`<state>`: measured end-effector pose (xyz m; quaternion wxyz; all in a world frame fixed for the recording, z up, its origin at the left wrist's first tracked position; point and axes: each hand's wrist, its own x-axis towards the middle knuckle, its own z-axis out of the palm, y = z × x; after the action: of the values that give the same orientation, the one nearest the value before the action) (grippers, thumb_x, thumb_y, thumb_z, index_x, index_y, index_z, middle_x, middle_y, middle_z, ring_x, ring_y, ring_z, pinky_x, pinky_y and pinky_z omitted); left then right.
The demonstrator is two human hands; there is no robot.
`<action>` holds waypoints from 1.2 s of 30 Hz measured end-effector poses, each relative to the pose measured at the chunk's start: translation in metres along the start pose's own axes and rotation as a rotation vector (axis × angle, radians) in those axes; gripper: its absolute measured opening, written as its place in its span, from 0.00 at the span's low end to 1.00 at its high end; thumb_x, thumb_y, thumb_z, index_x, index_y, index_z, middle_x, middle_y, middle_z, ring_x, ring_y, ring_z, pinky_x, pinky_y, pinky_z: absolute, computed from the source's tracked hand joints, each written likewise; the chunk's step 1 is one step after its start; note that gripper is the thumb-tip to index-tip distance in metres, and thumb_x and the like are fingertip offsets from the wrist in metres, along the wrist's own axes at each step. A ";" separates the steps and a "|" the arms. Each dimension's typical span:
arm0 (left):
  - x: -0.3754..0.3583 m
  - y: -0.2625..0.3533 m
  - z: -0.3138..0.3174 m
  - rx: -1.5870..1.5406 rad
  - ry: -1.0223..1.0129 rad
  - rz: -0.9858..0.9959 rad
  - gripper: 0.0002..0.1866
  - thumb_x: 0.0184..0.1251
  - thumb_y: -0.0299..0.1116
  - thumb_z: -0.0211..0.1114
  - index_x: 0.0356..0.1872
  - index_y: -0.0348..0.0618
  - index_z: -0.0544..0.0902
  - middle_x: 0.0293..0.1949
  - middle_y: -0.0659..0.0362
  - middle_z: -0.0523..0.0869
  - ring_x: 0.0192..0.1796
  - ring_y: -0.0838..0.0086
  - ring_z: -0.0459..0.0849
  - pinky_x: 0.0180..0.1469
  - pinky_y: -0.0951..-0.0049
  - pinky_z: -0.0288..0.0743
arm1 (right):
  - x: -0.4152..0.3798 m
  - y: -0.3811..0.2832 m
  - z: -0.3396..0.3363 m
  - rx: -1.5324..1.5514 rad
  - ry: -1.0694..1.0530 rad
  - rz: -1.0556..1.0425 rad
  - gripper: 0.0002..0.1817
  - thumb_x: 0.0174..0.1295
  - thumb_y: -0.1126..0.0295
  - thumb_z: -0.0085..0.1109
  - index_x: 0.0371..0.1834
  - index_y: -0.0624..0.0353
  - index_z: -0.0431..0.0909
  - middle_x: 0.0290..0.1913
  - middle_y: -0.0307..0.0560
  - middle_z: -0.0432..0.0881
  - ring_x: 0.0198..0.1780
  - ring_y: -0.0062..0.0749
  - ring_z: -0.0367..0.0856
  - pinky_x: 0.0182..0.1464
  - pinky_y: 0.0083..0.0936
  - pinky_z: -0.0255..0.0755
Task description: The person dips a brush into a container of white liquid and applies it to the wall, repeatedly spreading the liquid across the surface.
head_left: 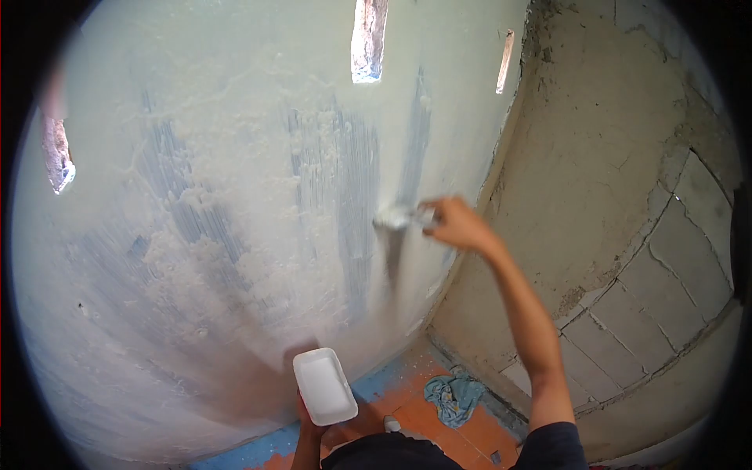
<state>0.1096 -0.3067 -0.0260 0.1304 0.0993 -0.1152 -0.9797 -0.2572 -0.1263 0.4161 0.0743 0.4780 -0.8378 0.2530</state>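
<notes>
My right hand (458,225) is raised at the wall, its fingers closed round the handle of a paintbrush (393,217). The brush head is whitish and blurred, close against the painted wall (258,196), and a dark shadow falls below it. Low in front of me, my left hand (310,423) grips a shallow white plastic tray (325,385) from underneath and the side. Most of those left fingers are hidden behind the tray. Patchy white paint covers the wall, with streaks of blue-grey showing through.
Narrow slots, one at the top centre (368,43) and one at the left (57,157), let in light. A bare plaster wall (580,157) with grey tiles (666,258) meets the painted wall at the right. A crumpled cloth (454,397) lies on the orange floor (403,411).
</notes>
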 end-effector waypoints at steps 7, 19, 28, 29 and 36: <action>-0.007 -0.003 -0.004 0.043 0.020 0.000 0.36 0.81 0.62 0.43 0.76 0.46 0.71 0.66 0.48 0.82 0.63 0.50 0.85 0.65 0.43 0.80 | 0.046 -0.117 -0.136 0.000 0.303 -0.102 0.18 0.56 0.69 0.67 0.51 0.56 0.89 0.21 0.45 0.79 0.23 0.24 0.73 0.30 0.29 0.67; -0.062 0.010 -0.056 0.059 0.088 0.038 0.41 0.79 0.65 0.46 0.79 0.44 0.66 0.69 0.40 0.77 0.65 0.42 0.81 0.66 0.39 0.79 | -0.002 -0.085 0.028 0.174 0.571 -0.037 0.20 0.62 0.71 0.69 0.59 0.55 0.84 0.17 0.39 0.67 0.21 0.20 0.59 0.26 0.25 0.56; -0.092 0.033 -0.031 0.016 0.048 0.034 0.53 0.70 0.72 0.56 0.84 0.45 0.54 0.76 0.35 0.67 0.71 0.35 0.73 0.69 0.33 0.74 | -0.118 0.004 0.269 0.230 0.360 0.052 0.25 0.61 0.73 0.65 0.64 0.50 0.81 0.41 0.58 0.88 0.39 0.56 0.88 0.41 0.43 0.81; -0.095 0.034 -0.015 -0.006 0.011 0.020 0.53 0.70 0.72 0.56 0.84 0.44 0.54 0.76 0.35 0.66 0.71 0.36 0.73 0.69 0.33 0.73 | -0.132 0.022 0.301 0.198 0.329 0.047 0.26 0.60 0.73 0.65 0.65 0.49 0.81 0.42 0.57 0.88 0.39 0.56 0.88 0.42 0.44 0.81; -0.094 0.029 0.001 -0.068 -0.022 -0.041 0.53 0.70 0.72 0.56 0.84 0.43 0.55 0.75 0.34 0.67 0.71 0.36 0.74 0.71 0.36 0.72 | -0.196 0.072 0.422 0.053 -0.111 0.217 0.27 0.59 0.70 0.65 0.65 0.46 0.79 0.43 0.58 0.89 0.41 0.57 0.89 0.45 0.49 0.83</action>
<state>0.2045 -0.3073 -0.0022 0.1125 0.0861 -0.0812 -0.9866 -0.1634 -0.1559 -0.0445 -0.0127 0.3998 -0.8804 0.2546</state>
